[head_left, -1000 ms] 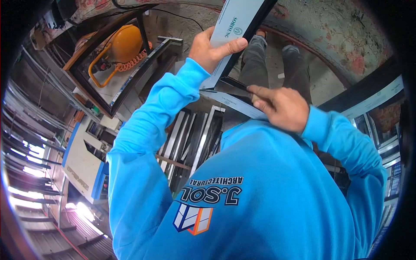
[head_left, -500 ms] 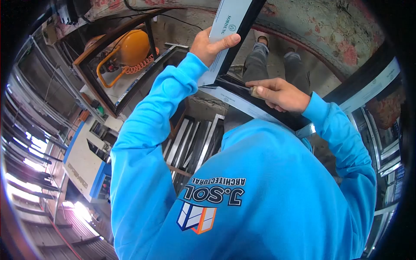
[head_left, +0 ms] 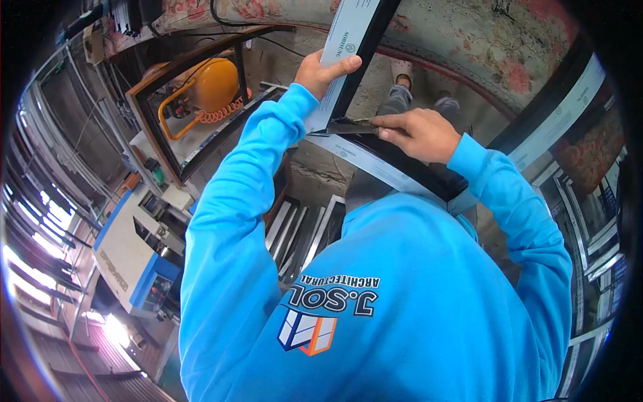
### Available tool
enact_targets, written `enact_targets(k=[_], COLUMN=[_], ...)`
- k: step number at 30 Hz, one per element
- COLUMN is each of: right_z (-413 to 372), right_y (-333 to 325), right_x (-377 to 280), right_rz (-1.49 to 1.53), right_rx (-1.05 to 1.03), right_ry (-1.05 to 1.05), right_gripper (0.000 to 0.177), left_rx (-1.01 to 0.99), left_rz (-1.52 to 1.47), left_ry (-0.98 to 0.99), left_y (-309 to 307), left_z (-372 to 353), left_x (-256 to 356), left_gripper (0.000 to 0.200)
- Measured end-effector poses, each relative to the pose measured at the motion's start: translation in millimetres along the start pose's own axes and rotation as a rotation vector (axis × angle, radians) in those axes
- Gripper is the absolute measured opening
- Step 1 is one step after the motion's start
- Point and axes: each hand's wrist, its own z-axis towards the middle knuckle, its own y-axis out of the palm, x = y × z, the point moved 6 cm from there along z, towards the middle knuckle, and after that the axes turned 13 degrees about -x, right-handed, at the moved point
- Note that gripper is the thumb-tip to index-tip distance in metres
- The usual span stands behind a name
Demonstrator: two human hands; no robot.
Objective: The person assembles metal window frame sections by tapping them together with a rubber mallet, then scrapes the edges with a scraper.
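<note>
My left hand (head_left: 328, 72) is wrapped around one bar of a black profile frame (head_left: 368, 50), with the thumb over the bar's printed white protective film and the other fingers hidden behind it. Between the thumb and fingers of my right hand (head_left: 422, 136) is a flat-bladed metal tool (head_left: 351, 128), dark grey and narrow. Its blade lies along the inside of the frame's mitred corner, where two bars meet at an angle. The lower bar (head_left: 375, 161) carries the same film and runs past my body toward the right.
A yellow tank (head_left: 213, 79) with a coiled orange hose shows behind a brown frame (head_left: 151, 117). Metal profiles (head_left: 295, 228) stand below the corner. A white and blue machine (head_left: 127, 248) is at left. Another person's legs (head_left: 395, 100) are beyond the frame.
My right hand has shifted slightly up and turned, so the tool's blade now shows flat at the corner. My left hand keeps its hold on the frame. The whole view has shifted slightly.
</note>
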Motion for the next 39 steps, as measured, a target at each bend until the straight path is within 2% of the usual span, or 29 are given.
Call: enact_targets(k=[4,6,8,10,11,13,14,16,17,20,22,23,24,26,27,28,31,32,34,35,37,38,39], right_z=[-20,-30,-32,-33,-34,-36,-38,-41,-44,-53,-56,-57,-59,-60,-63,-64,-68,-67,-60,-55,-46,-42,-38], right_y=[13,19,23,28,23,23,19,16,14,10,10,9,7,5,4,1,0,1,5,7,13,13,14], right_x=[-14,-16,-9,5,4,-2,-2,-3,-2,5,11,13,13,13,14,14,11,11,8,7,0,-5,-7], right_rz=[-0.167,-0.197,-0.175,0.117,0.116,0.075,0.074,0.023,0.026,0.009,-0.065,-0.067,-0.086,-0.110,-0.106,-0.104,-0.137,-0.139,-0.115,-0.121,-0.022,-0.026,-0.076], right_rx=[0.160,0.351,0.325,0.340,0.345,0.127,0.132,0.091,0.094,0.108,0.117,0.118,0.139,0.151,0.166,0.185,0.200,0.199,0.178,0.176,0.139,0.136,0.124], right_ry=[0.009,-0.031,-0.006,-0.028,-0.031,-0.048,-0.048,-0.053,-0.054,-0.051,-0.028,-0.029,-0.030,-0.044,-0.041,-0.036,-0.021,-0.018,-0.069,-0.072,-0.140,-0.146,-0.084], right_gripper=[0.036,0.035,0.036,0.037,0.037,0.038,0.038,0.039,0.039,0.042,0.044,0.044,0.045,0.046,0.047,0.048,0.049,0.049,0.048,0.048,0.048,0.048,0.048], left_rx=[0.042,0.055,0.071,0.078,0.078,0.019,0.017,-0.097,-0.100,-0.017,0.254,0.305,0.310,0.563,0.582,0.588,0.358,0.346,0.393,0.398,0.425,0.433,0.442], left_rz=[0.072,0.121,0.172,-0.154,-0.149,-0.257,-0.254,0.142,0.146,0.088,0.051,0.103,0.102,0.208,0.359,0.361,0.075,-0.198,-0.368,-0.369,-0.263,-0.264,-0.405], left_ry=[0.002,-0.005,-0.004,-0.104,-0.101,-0.122,-0.119,-0.089,-0.090,-0.144,-0.233,-0.258,-0.258,-0.076,-0.108,-0.105,-0.056,0.045,-0.052,-0.048,-0.301,-0.299,-0.250], left_y=[-3,-5,-11,-17,-19,-19,-21,-15,-9,2,6,9,20,26,26,22,9,-1,-10,-8,-5,0,11], left_z=[-3,-4,-2,-1,-4,-13,-22,-48,-60,-85,-91,-91,-88,-92,-93,-96,-104,-104,-119,-123,-137,-141,-142], left_x=[-2,-4,-8,-29,-34,-47,-50,-48,-52,-57,-60,-60,-63,-56,-55,-55,-62,-87,-97,-99,-115,-116,-118], left_gripper=[0.077,0.078,0.080,0.085,0.085,0.084,0.084,0.082,0.082,0.086,0.086,0.082,0.082,0.078,0.078,0.078,0.073,0.070,0.063,0.063,0.060,0.060,0.058])
